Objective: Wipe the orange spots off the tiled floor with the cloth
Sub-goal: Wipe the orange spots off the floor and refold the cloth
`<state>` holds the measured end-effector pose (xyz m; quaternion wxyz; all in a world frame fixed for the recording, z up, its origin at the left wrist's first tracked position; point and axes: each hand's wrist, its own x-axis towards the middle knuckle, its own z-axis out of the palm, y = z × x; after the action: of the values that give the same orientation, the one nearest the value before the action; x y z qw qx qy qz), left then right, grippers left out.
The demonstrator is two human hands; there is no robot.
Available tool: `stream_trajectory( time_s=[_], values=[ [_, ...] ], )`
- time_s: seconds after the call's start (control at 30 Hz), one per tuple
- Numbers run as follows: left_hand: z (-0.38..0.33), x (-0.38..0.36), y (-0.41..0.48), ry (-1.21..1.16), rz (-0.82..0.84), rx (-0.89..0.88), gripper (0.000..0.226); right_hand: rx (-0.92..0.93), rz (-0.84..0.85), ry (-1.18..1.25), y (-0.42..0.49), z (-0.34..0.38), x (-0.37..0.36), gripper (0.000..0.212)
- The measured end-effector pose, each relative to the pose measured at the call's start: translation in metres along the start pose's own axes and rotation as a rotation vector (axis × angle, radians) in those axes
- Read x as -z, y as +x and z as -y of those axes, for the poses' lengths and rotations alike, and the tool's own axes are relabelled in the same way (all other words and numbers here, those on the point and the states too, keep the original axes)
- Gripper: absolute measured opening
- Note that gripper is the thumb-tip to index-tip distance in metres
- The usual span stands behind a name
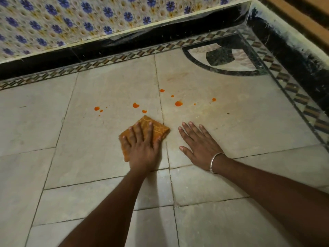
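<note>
Squarely on cloth [157, 130], left hand [142, 147]

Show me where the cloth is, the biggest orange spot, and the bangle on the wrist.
cloth [159, 129]: head view, bare right corner beside the fingers.
biggest orange spot [178, 103]: head view, its middle.
bangle [213, 160]: head view, band atop the right wrist.

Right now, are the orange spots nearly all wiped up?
Not yet. Nothing looks wiped clean so far. The left hand presses the cloth flat on the floor, just short of the orange spots. The right hand rests flat beside it. All the spots beyond the cloth are left to wipe.
</note>
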<state>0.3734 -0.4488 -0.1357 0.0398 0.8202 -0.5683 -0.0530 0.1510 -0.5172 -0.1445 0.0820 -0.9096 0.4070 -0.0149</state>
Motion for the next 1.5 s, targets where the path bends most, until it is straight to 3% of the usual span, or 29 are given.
stream_trajectory(
  time_s=[0.13,0.27,0.37,0.47,0.57,0.7,0.77,0.83,0.97,1.07,1.2,1.3,1.5],
  values=[
    [-0.029,-0.007,-0.041,-0.072,-0.018,0.218,0.074,-0.012,-0.002,-0.003,-0.001,0.001,0.0,0.072],
    [-0.053,-0.013,-0.034,-0.071,0.034,0.045,0.075,-0.011,0.001,-0.019,0.0,0.001,0.002,0.073],
    [-0.024,-0.006,0.005,-0.042,0.031,-0.007,0.07,-0.004,0.008,-0.024,0.0,0.001,0.001,0.074],
    [0.008,-0.001,0.003,-0.084,-0.003,0.206,0.069,-0.007,0.01,-0.012,-0.001,0.001,0.0,0.074],
    [-0.01,-0.008,-0.04,-0.112,-0.067,0.358,0.07,-0.01,-0.002,-0.018,0.0,0.002,0.0,0.073],
    [-0.06,-0.023,-0.05,-0.143,-0.066,0.214,0.072,-0.011,-0.014,-0.029,0.0,0.002,-0.002,0.071],
    [-0.056,-0.02,-0.021,-0.095,-0.024,0.083,0.071,-0.011,-0.014,-0.039,0.002,0.001,-0.001,0.07],
    [-0.033,-0.015,0.005,-0.079,-0.02,0.076,0.072,-0.006,-0.004,-0.043,0.001,0.0,-0.003,0.07],
    [0.001,-0.011,0.0,-0.111,-0.072,0.31,0.073,-0.006,-0.005,-0.033,0.0,0.0,-0.003,0.071],
    [-0.026,-0.016,-0.042,-0.123,-0.109,0.386,0.074,-0.008,-0.008,-0.043,-0.001,0.001,-0.003,0.07],
    [-0.073,-0.022,-0.049,-0.111,-0.056,0.139,0.072,-0.003,-0.021,-0.05,0.0,0.0,-0.004,0.07],
    [-0.045,-0.01,-0.003,-0.057,-0.013,0.023,0.072,0.003,-0.019,-0.058,0.001,-0.003,-0.005,0.071],
    [0.047,0.012,0.007,-0.081,-0.029,0.39,0.073,0.004,-0.02,-0.043,0.0,-0.002,-0.006,0.07]
  ],
)
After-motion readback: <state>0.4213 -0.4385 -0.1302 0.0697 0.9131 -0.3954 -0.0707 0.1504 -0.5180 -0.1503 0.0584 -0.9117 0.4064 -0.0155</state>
